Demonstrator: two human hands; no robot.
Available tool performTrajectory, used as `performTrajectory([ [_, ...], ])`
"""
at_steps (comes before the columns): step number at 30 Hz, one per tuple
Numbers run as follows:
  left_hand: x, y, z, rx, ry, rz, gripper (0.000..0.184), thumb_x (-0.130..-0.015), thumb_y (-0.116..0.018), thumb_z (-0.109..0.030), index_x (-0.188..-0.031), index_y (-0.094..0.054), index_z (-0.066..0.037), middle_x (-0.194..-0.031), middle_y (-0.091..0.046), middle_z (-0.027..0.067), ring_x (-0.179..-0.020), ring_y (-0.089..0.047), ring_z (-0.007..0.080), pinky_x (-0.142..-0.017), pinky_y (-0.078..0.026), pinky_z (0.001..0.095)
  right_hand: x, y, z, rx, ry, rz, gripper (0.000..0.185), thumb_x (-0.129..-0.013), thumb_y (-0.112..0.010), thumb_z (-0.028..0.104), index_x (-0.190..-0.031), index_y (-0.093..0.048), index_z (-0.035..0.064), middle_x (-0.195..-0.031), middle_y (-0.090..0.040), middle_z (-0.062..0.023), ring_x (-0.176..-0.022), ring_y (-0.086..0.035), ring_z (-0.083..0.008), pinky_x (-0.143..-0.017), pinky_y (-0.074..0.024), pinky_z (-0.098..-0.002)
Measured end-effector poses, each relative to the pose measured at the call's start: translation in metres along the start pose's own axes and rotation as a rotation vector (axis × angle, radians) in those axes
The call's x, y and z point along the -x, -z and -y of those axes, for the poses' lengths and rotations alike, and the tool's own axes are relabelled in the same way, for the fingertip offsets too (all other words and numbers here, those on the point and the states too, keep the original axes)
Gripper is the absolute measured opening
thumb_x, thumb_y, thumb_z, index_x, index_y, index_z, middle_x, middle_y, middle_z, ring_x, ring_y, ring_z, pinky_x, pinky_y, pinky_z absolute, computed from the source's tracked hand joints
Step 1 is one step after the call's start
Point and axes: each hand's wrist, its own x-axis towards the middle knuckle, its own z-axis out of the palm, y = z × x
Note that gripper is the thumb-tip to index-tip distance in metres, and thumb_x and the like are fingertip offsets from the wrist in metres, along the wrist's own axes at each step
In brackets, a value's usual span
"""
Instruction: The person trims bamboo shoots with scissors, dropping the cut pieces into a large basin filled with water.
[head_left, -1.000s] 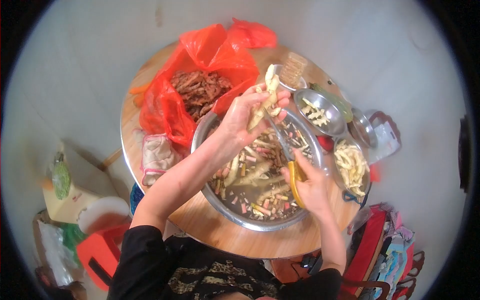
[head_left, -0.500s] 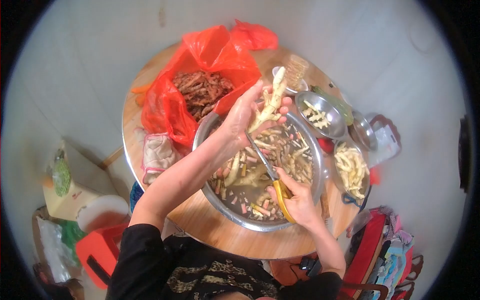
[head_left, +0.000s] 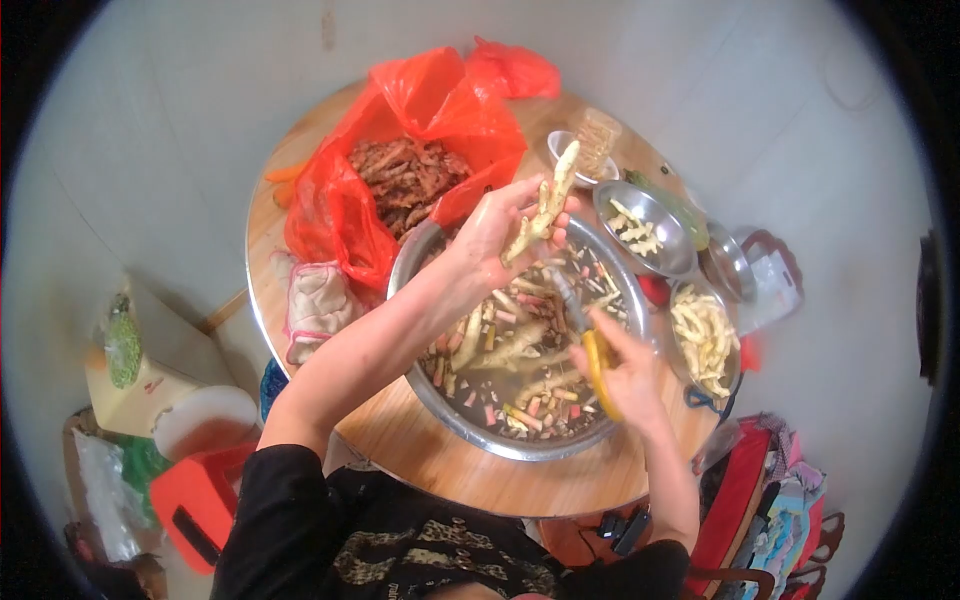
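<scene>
Above the basin, my left hand (head_left: 492,228) is closed around a pale, knobbly ginger root (head_left: 558,190) that points up and away from me. My right hand (head_left: 632,378) grips yellow-handled scissors (head_left: 600,362). Their blades are blurred by motion and reach up toward the lower end of the root; whether they touch it I cannot tell. Below both hands is a large metal basin (head_left: 525,452) of cloudy water, with pale roots and many short pink and yellowish cut pieces floating in it.
Behind my left forearm stands a red plastic bag (head_left: 335,215) of brown, unpeeled-looking roots. Beside it lies a pale cloth glove (head_left: 318,305). To the right are a metal bowl (head_left: 665,262) with a few pale pieces and another bowl (head_left: 727,385) heaped with pale roots.
My right hand and the scissors have moved a little up and to the right. In my left hand the ginger root has turned slightly and shows a thinner side.
</scene>
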Motion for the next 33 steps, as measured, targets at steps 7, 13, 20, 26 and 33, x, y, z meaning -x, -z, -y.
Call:
performTrajectory([
  [7,0.0,0.011,0.002,0.059,0.062,-0.039,0.029,-0.094,-0.064,-0.022,-0.116,-0.061,-0.003,-0.101,-0.068,0.0095,-0.083,-0.063,0.0178,-0.072,-0.055,0.0277,0.014,-0.017,-0.007,0.019,-0.019,0.082,0.052,-0.089,-0.071,0.006,-0.138,-0.055,0.0022,-0.083,-0.07,-0.0085,-0.075,-0.063,-0.0111,-0.068,-0.0529,-0.0273],
  [13,-0.001,0.007,0.009,-0.014,-0.015,-0.073,0.034,-0.088,-0.069,-0.016,-0.119,-0.06,-0.006,-0.098,-0.068,0.0055,-0.081,-0.062,0.0151,-0.07,-0.054,0.0266,0.006,-0.006,-0.007,0.043,0.022,-0.017,0.051,-0.087,-0.071,0.005,-0.137,-0.056,0.0053,-0.081,-0.07,-0.0106,-0.071,-0.063,-0.0091,-0.062,-0.0516,-0.0268],
  [20,0.01,-0.001,0.003,-0.166,0.012,-0.171,0.044,-0.088,-0.069,-0.015,-0.129,-0.058,-0.008,-0.094,-0.064,0.0002,-0.08,-0.062,0.0123,-0.07,-0.053,0.0239,0.011,-0.011,-0.01,0.025,0.133,0.08,0.05,-0.087,-0.071,0.003,-0.135,-0.057,0.002,-0.085,-0.07,-0.0153,-0.072,-0.067,-0.012,-0.065,-0.0528,-0.0277],
  [26,0.012,-0.005,0.001,-0.136,0.014,-0.026,0.049,-0.089,-0.067,-0.011,-0.136,-0.054,-0.007,-0.1,-0.064,0.0016,-0.088,-0.063,0.0126,-0.073,-0.054,0.0234,0.015,-0.014,-0.025,0.053,0.071,0.071,0.05,-0.087,-0.071,0.003,-0.135,-0.058,0.0023,-0.079,-0.069,-0.0127,-0.065,-0.063,-0.0097,-0.06,-0.0511,-0.0264],
  [33,0.009,-0.013,0.005,-0.253,-0.027,-0.013,0.049,-0.089,-0.065,-0.008,-0.137,-0.053,-0.006,-0.112,-0.064,0.0054,-0.097,-0.065,0.0147,-0.072,-0.055,0.0241,0.006,-0.002,0.001,0.034,-0.079,-0.036,0.051,-0.085,-0.071,0.003,-0.134,-0.058,0.0023,-0.081,-0.07,-0.0161,-0.073,-0.069,-0.0168,-0.071,-0.0538,-0.0331],
])
